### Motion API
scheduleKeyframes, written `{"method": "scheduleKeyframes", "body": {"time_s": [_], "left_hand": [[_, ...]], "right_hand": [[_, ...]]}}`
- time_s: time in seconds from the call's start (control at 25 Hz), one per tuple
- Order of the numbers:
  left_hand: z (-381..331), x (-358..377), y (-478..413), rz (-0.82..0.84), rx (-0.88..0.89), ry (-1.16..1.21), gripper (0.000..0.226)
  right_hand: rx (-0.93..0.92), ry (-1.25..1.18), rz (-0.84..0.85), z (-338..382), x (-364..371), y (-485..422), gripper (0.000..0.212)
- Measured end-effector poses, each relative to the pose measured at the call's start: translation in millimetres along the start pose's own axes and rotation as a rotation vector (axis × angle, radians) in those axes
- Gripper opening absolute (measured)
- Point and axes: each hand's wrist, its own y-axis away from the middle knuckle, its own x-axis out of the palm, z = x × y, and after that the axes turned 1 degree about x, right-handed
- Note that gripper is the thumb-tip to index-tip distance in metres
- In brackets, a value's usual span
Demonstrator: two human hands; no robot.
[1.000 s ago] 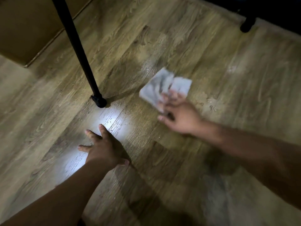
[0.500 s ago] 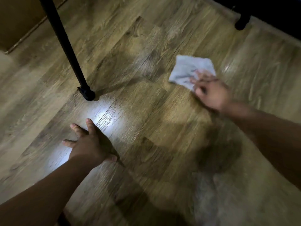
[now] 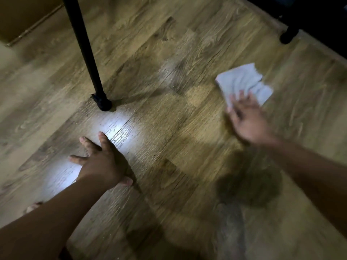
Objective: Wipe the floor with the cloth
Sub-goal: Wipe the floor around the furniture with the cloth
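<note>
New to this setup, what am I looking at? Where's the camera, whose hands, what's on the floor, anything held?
There is no robot here. These are a person's two bare hands, filmed by one wide-angle camera worn on the head, looking forward and down. The surface is a wood-pattern floor. The left hand lies flat on it with the fingers spread, beside a bright patch of light. The right hand, blurred, presses a pale cloth onto the floor with fingers that look straight, not gripping it. A black furniture leg stands beyond the left hand, and another dark leg is at top right.
</note>
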Motion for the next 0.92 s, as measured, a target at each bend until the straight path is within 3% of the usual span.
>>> {"method": "scheduleKeyframes", "body": {"time_s": [0.16, 0.24, 0.36, 0.48, 0.6, 0.76, 0.92], "left_hand": [[-1.9, -0.9, 1.7, -0.013, -0.007, -0.021, 0.163], [-2.2, 0.5, -0.5, -0.023, -0.004, -0.032, 0.163], [1.0, 1.9, -3.0, -0.029, -0.001, -0.071, 0.163], [1.9, 2.3, -5.5, -0.044, -0.021, -0.148, 0.166], [-1.3, 0.0, -5.1, -0.057, -0.028, -0.212, 0.169], [-7.7, -1.7, -0.1, -0.02, -0.035, -0.187, 0.165], [-19.2, -9.2, 5.8, 0.027, -0.055, -0.137, 0.158]], "right_hand": [[-0.384, -0.039, 0.19, 81.0, 39.0, 130.3, 0.055], [-0.433, -0.077, 0.227, 78.7, 41.2, 133.5, 0.056], [-0.261, -0.079, 0.096, 32.8, 26.9, 60.1, 0.053], [0.023, -0.008, -0.072, -44.1, 0.1, -48.6, 0.051], [0.226, 0.012, -0.082, -92.8, -38.3, -142.9, 0.054], [0.339, -0.001, -0.071, -69.7, -41.0, -169.9, 0.054], [0.12, -0.017, 0.003, 31.9, -0.9, -96.9, 0.057]]}}
